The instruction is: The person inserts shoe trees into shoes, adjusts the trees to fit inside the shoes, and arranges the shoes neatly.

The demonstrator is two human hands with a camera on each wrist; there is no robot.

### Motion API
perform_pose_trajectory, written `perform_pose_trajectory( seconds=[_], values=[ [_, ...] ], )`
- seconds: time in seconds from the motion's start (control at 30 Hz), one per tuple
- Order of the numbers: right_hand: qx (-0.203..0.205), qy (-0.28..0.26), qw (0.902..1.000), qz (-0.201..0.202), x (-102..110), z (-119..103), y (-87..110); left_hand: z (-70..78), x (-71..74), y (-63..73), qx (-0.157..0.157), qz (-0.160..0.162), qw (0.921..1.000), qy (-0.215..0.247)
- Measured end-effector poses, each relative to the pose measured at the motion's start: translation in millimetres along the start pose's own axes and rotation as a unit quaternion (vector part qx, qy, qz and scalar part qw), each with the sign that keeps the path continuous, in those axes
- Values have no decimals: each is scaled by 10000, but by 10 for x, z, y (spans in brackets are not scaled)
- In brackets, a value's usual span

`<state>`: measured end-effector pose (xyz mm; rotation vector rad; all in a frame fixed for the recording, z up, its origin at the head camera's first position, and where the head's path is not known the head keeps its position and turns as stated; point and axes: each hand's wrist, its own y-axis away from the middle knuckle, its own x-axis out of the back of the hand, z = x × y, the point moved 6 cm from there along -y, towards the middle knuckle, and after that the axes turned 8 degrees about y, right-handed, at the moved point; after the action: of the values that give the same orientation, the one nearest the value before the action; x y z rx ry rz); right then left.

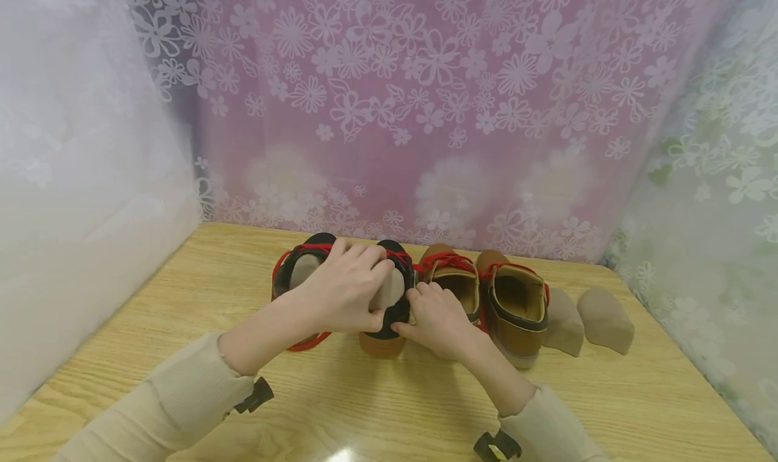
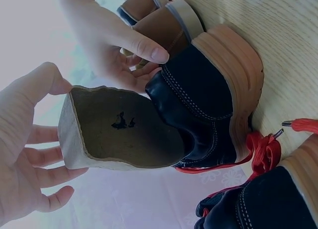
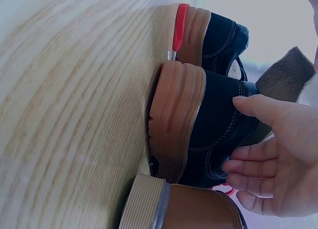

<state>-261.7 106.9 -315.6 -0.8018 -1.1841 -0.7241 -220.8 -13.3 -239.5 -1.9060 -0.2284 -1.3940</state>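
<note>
My left hand (image 1: 343, 286) pinches a grey-beige moulded pulp shoe insert (image 2: 124, 134) by its wide hollow end, thumb on one edge and fingers on the other. The insert's narrower end is inside the opening of a black shoe (image 2: 198, 85) with a tan sole and red laces. My right hand (image 3: 293, 149) grips this shoe at the heel collar, its thumb on one side and fingers on the other. Left of it stands another black shoe (image 1: 281, 283), with a second insert (image 1: 304, 270) visible in its opening. How deep the held insert sits is hidden.
To the right stand two brown shoes (image 1: 516, 340) with red laces and open collars. Beyond them two loose pulp inserts (image 1: 604, 320) lie on the wood-grain table (image 1: 340, 408). A pink floral curtain (image 1: 425, 111) hangs behind the table.
</note>
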Motion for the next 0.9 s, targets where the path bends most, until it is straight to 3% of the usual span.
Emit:
perform_pose_trajectory(
  seconds=[0.23,0.6,0.9],
  values=[
    [-8,-75,10000,10,-7,-1,-5,2,-40,-11,40,-148,9999,-31],
    [-19,-52,10000,0,-4,0,-7,4,-67,-56,-98,1,9999,-94],
    [-40,-110,9999,71,-4,-8,-3,-7,-88,-92,-41,-94,9998,-169]
  ],
)
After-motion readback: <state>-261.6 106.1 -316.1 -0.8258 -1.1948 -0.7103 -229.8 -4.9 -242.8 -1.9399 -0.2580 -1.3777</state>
